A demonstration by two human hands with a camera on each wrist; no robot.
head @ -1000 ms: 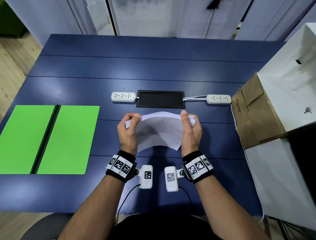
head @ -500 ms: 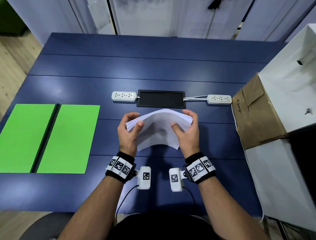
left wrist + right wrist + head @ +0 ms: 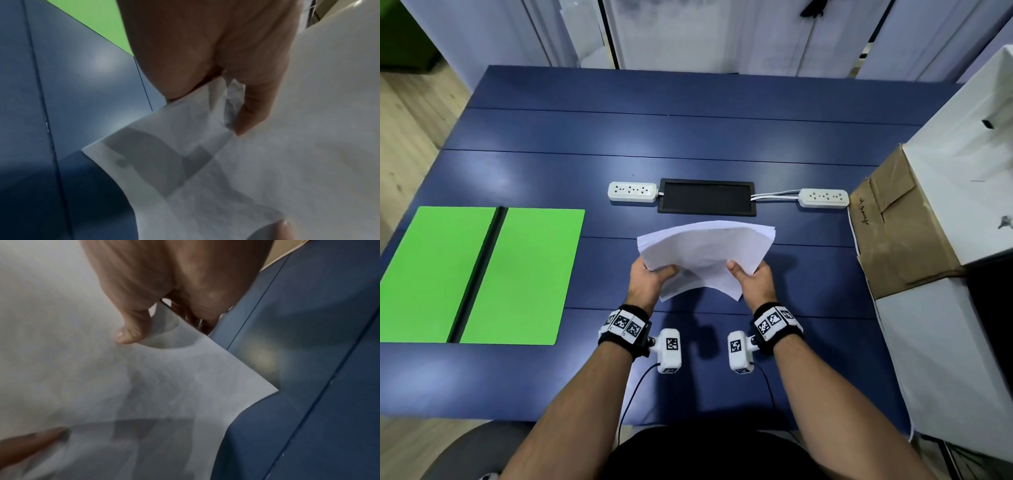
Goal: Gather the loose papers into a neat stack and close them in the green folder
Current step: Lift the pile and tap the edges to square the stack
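Where both hands gripped the far corners of the papers (image 3: 705,253) a second ago, they now grip lower down, near the edge closest to the person, so the sheets fan up and away from the body instead of drooping toward it. That suggests the squaring-up is nearly finished and the pile is being readied for the carry.

Furthest left of the papers, the green folder (image 3: 482,274) lies open and flat on the desk (image 3: 688,137), its dark spine running away from the person, well apart from the pile.

Next comes the left hand (image 3: 650,279), whose thumb lies on top and whose fingers (image 3: 251,113) curl under, pinching the pile's left side; the wrist view shows a little crumpling of the paper there.

Between the hands, the papers are held in the air above the desk, bowed upward in an arch. Their long axis runs away from the person, tilted slightly right, with the far edge pointing toward the black panel (image 3: 707,197) and the two white power strips beside it.

On the papers' right, the right hand (image 3: 751,281) pinches them the same way, thumb on top.

Getting the pile into the folder will probably need a sideways carry leftward, and the loose bowed sheets could slip out of line.
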